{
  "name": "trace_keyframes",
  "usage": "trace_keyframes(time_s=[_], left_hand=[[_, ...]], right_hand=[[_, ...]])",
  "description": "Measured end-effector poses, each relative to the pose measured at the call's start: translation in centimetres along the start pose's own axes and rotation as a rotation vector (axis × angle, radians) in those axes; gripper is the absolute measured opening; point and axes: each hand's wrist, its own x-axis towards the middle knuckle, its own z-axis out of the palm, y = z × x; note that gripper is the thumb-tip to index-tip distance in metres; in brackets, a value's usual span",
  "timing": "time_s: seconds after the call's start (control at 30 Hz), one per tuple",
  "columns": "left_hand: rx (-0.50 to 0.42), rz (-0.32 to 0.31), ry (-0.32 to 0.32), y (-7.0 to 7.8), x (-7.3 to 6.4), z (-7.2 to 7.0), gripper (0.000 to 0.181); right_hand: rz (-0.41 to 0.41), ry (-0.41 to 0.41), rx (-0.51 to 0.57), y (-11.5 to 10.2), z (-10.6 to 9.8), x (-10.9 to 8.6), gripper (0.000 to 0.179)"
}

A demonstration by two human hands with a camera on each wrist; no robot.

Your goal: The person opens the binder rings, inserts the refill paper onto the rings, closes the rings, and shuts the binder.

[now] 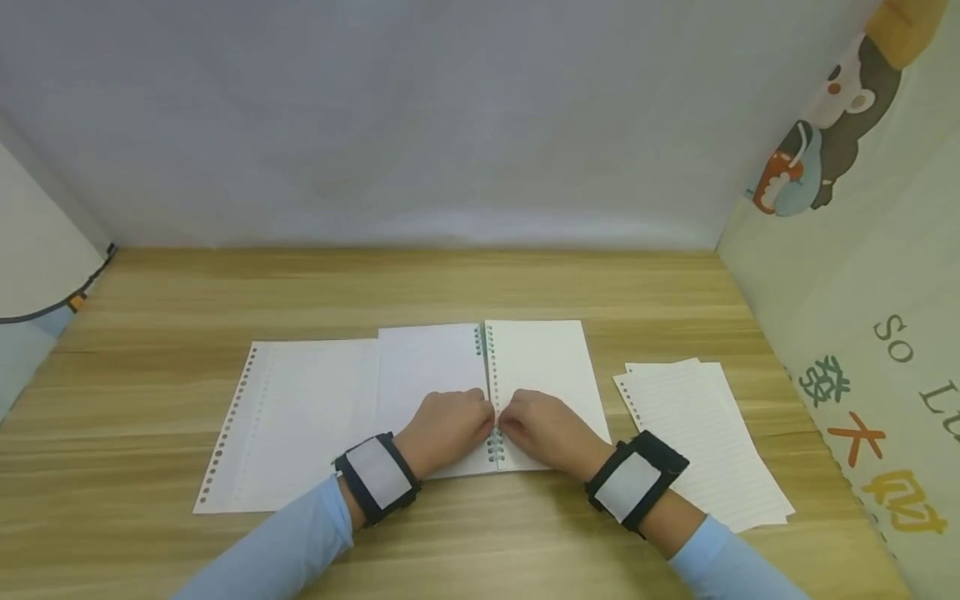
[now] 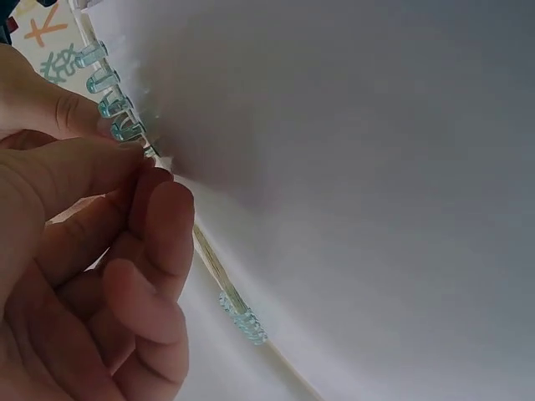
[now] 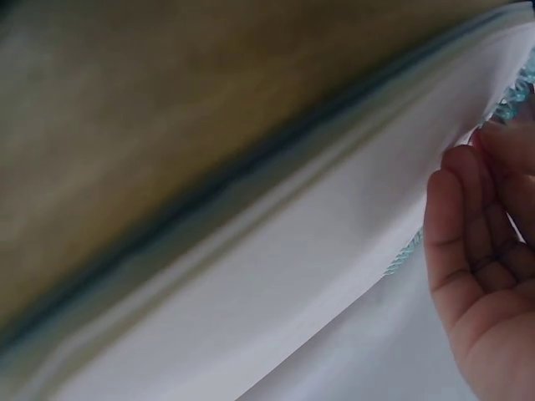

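A loose-leaf notebook (image 1: 540, 354) lies open on the table, its white pages spread to both sides of a spine of translucent teal binder rings (image 1: 494, 447). At the middle of that spine, my left hand (image 1: 447, 427) pinches the rings (image 2: 104, 81) between thumb and fingertips. My right hand (image 1: 553, 427) meets it from the other side, thumb and index finger pinching the rings (image 3: 508, 102). The knuckles of both hands nearly touch. The fingers cover the middle rings, so whether those are joined or parted cannot be seen.
Left of the notebook lies a loose punched sheet (image 1: 300, 425), its inner edge meeting the notebook. To the right, several lined loose sheets (image 1: 712, 433) overlap on the wooden table (image 1: 420, 283). A grey backdrop (image 1: 420, 125) rises behind, and a printed cloth (image 1: 862, 333) borders the right.
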Motion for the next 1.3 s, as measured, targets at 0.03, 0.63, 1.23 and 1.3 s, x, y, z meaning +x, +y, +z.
trace_keyframes(time_s=[0.03,0.63,1.23,1.3], left_hand=[[-0.007,-0.002,-0.001,0.0,0.0,0.0,0.020],[-0.085,-0.019,0.005,0.2,-0.5,-0.1,0.013],[-0.067,-0.009,0.026,0.6,-1.2,-0.2,0.014],[-0.070,0.005,0.042,0.6,-1.5,-0.1,0.013]], right_hand=[[0.001,0.001,-0.001,0.0,0.0,0.0,0.012],[-0.024,0.014,0.029,-0.1,0.2,-0.4,0.012],[0.006,0.015,0.013,-0.4,0.3,-0.8,0.011],[0.009,0.015,0.012,-0.4,0.2,-1.0,0.010]])
